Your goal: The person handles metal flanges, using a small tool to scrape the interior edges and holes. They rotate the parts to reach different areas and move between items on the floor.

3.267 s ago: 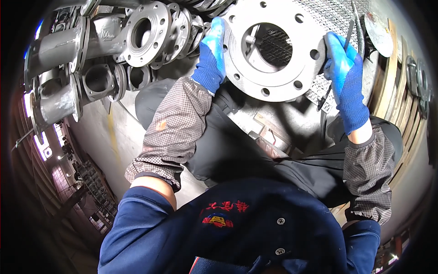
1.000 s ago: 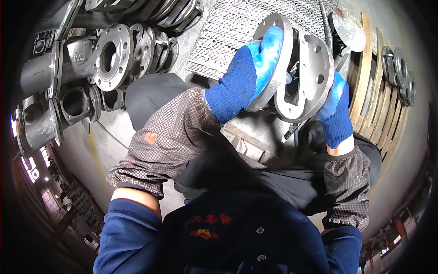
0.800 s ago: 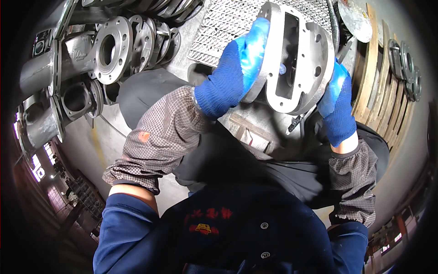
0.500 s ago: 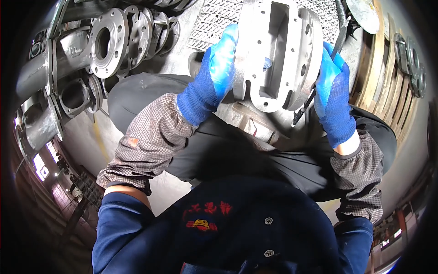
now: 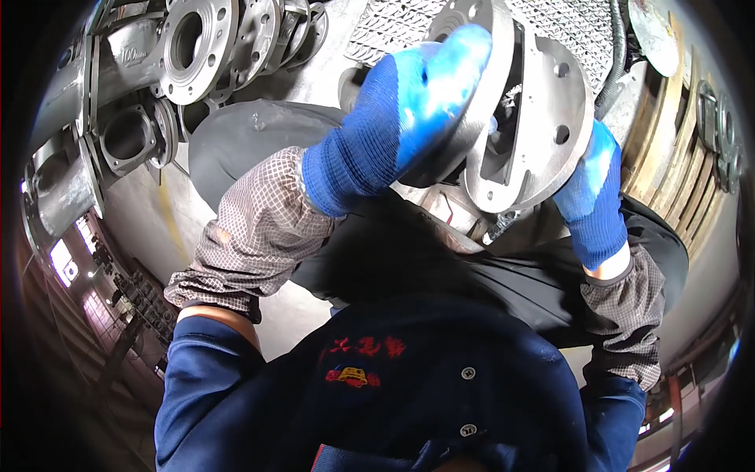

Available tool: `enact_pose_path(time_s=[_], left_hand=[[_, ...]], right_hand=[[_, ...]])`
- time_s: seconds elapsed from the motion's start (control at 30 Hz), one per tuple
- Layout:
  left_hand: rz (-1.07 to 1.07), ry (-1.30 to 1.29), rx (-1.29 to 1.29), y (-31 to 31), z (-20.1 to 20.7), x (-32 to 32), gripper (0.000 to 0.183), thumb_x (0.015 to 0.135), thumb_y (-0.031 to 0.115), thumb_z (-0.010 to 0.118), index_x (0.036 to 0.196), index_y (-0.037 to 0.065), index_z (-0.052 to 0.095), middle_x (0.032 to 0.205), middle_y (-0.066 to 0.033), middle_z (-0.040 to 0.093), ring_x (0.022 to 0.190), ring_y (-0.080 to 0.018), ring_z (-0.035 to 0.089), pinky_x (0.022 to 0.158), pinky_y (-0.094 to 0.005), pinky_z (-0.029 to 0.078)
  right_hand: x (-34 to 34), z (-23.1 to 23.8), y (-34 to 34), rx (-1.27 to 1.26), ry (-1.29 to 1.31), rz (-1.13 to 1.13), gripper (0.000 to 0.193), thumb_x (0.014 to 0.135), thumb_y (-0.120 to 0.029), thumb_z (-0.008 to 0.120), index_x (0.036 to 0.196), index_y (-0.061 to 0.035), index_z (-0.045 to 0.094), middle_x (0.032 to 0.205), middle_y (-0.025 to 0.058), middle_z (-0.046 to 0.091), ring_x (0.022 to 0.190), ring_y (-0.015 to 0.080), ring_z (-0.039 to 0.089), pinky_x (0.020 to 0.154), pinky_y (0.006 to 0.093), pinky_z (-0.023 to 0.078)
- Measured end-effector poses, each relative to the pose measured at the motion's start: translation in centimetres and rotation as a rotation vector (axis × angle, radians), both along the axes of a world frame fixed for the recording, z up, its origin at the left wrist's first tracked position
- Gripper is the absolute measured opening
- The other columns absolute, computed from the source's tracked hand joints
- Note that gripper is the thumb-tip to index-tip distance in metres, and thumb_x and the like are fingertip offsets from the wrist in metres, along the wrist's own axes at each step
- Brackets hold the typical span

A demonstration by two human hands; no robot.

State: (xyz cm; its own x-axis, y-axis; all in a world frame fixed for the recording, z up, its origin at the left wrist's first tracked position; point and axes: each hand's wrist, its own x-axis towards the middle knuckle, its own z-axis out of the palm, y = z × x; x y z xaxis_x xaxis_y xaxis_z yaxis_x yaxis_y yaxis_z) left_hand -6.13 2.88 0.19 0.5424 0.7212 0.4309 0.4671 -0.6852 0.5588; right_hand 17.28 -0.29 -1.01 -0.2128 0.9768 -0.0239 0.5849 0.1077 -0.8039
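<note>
Left hand (image 5: 409, 118) and right hand (image 5: 590, 185) raised, fingers clamping flanged metal casting (image 5: 527, 118) edge-on; right fingertips apparently hidden.

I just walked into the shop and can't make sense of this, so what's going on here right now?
A person in blue gloves holds a heavy grey metal valve casting up in both hands. The left hand grips one round flange and the right hand supports the other from below, with the part turned edge-on above their lap. More flanged castings stand in a row to the left, and a metal grating lies behind.
</note>
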Motion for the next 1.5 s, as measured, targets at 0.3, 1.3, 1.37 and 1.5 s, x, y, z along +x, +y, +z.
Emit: enact_pose_path(time_s=[0.3,1.3,1.37,1.5], left_hand=[[-0.088,0.103,-0.066,0.4,0.0,-1.0,0.059,0.083,0.019,0.059,0.127,-0.013,0.036,0.116,-0.0271,0.052,0.105,-0.039,0.055,0.092,-0.0422,0.044],[0.024,-0.091,-0.248,0.8,-1.4,0.6,0.02,0.075,0.011,0.056,0.093,0.001,0.06,0.085,-0.015,0.061,0.075,-0.0334,0.058,0.066,-0.0392,0.048],[0.056,-0.213,-0.491,0.7,-1.2,0.6,0.02,0.076,0.012,0.057,0.092,0.002,0.059,0.085,-0.015,0.06,0.076,-0.0324,0.058,0.066,-0.0383,0.048],[-0.084,-0.052,-0.165,1.3,-0.7,0.0,0.02,0.078,0.014,0.058,0.093,0.001,0.059,0.086,-0.0145,0.06,0.076,-0.0301,0.059,0.067,-0.0367,0.048]], right_hand=[[0.3,0.5,-0.4,0.192,-0.286,0.16,0.042,0.062,0.006,0.058,0.103,0.0072,0.053,0.094,0.0196,0.055,0.083,0.0372,0.054,0.07,0.0398,0.047],[12.3,4.2,-2.3,-0.927,-0.14,-0.007,0.043,0.084,0.005,0.046,0.126,-0.0014,0.049,0.107,0.0036,0.06,0.069,0.0073,0.046,0.065,0.0196,0.042],[13.3,4.0,-3.0,-0.726,-0.134,0.024,0.044,0.081,0.009,0.043,0.124,-0.0011,0.052,0.104,0.0016,0.06,0.067,0.0076,0.045,0.064,0.02,0.041],[10.7,5.4,-0.3,-0.562,-0.191,0.132,0.044,0.078,0.013,0.043,0.117,-0.0005,0.056,0.095,0.0038,0.061,0.063,0.0104,0.045,0.062,0.0216,0.041]])
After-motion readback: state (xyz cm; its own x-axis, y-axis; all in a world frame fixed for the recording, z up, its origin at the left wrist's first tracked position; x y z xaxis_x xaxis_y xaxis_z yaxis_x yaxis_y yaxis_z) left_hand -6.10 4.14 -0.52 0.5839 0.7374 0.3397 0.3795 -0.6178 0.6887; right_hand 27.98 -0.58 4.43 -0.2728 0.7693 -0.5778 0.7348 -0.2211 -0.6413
